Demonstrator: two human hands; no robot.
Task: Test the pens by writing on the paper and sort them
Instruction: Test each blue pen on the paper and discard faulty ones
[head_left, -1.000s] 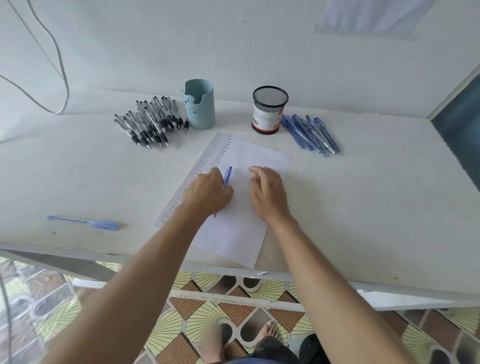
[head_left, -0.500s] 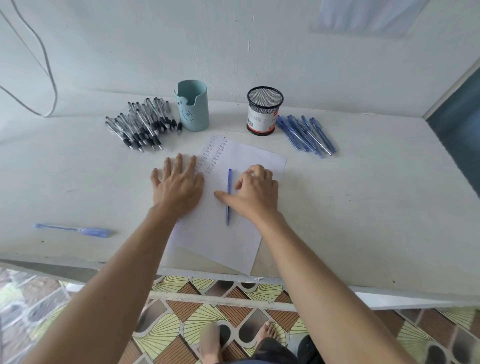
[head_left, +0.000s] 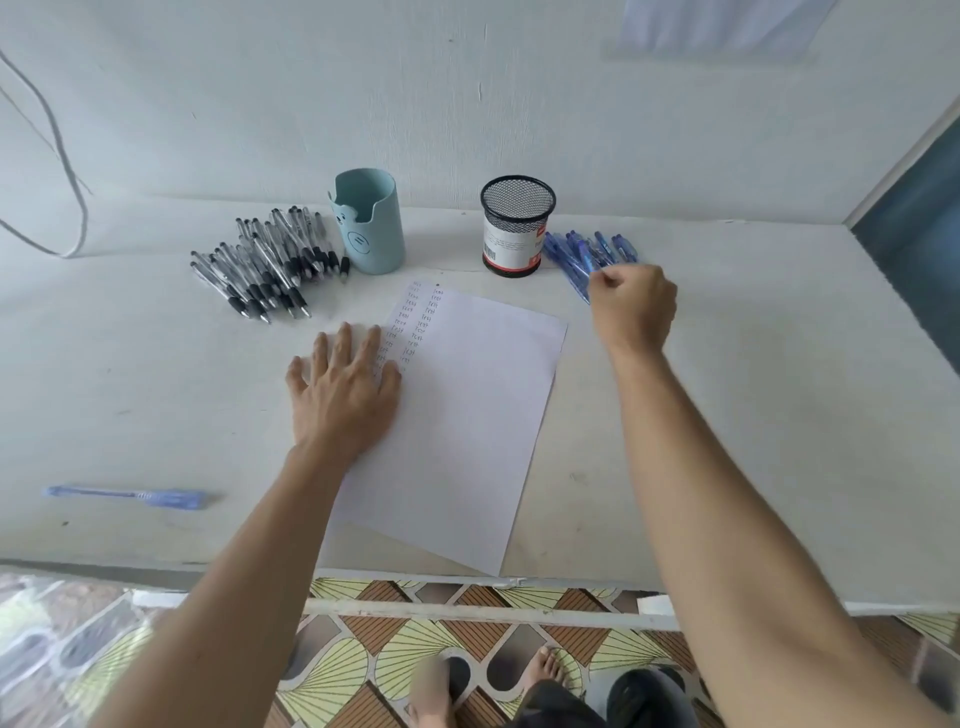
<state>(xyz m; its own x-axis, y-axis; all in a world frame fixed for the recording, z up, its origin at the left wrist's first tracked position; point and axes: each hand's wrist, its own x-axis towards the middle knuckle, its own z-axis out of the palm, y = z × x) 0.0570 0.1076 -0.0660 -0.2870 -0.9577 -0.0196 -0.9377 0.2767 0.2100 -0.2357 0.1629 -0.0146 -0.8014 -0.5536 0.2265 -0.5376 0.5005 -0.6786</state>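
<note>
The left hand (head_left: 345, 389) lay flat, fingers spread, on the 9 o'clock edge of the paper (head_left: 467, 415), beside its written columns. The right hand (head_left: 634, 306) hung curled over the blue pens (head_left: 571, 249) at the sheet's 1 o'clock, beside the mesh cup (head_left: 517, 228) — whether it pinched one could not be told. The black pens (head_left: 265, 265) lay at 11 o'clock.

One wide-angle camera, worn on the person's head, looks forward and down across the worktop (head_left: 727, 415) to the wall (head_left: 363, 104). It sits at arm's reach: left hand (head_left: 345, 387) and right hand (head_left: 634, 306) mid-frame, floor (head_left: 363, 675) along the bottom edge.
</note>
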